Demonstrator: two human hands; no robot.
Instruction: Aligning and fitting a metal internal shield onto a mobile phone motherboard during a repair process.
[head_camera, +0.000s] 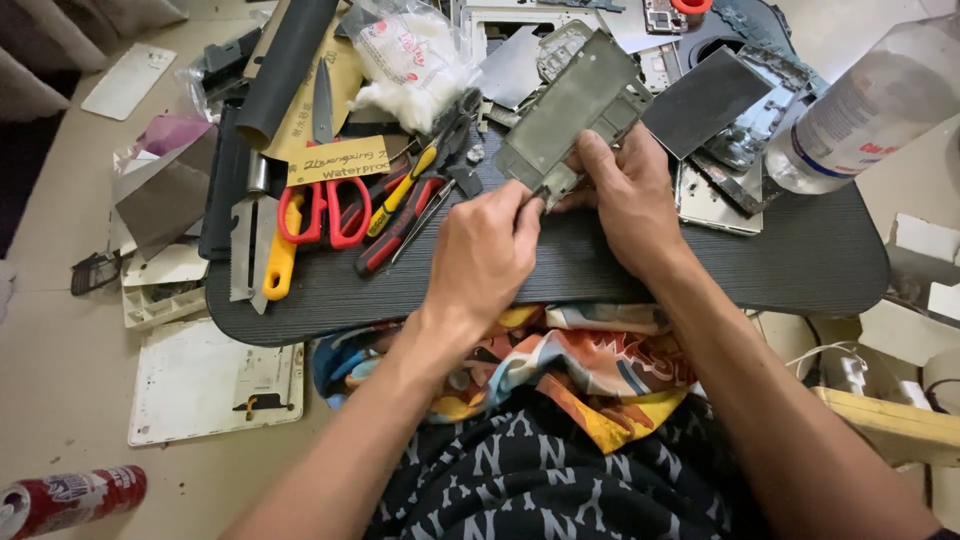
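Both hands meet over the dark tabletop (800, 270): the right hand (625, 195) grasps the lower edge of a grey-green metal frame plate (570, 100), tilted up off the surface, while the left hand (485, 250) is pinched shut on a small part at the plate's bottom corner, too small to identify. Judging by the stripped panels and casings (715, 195) piled behind, the dismantling looks well along, though this plate is still in hand; red-handled scissors (325, 210) and pliers (400, 225) lie untouched to the left
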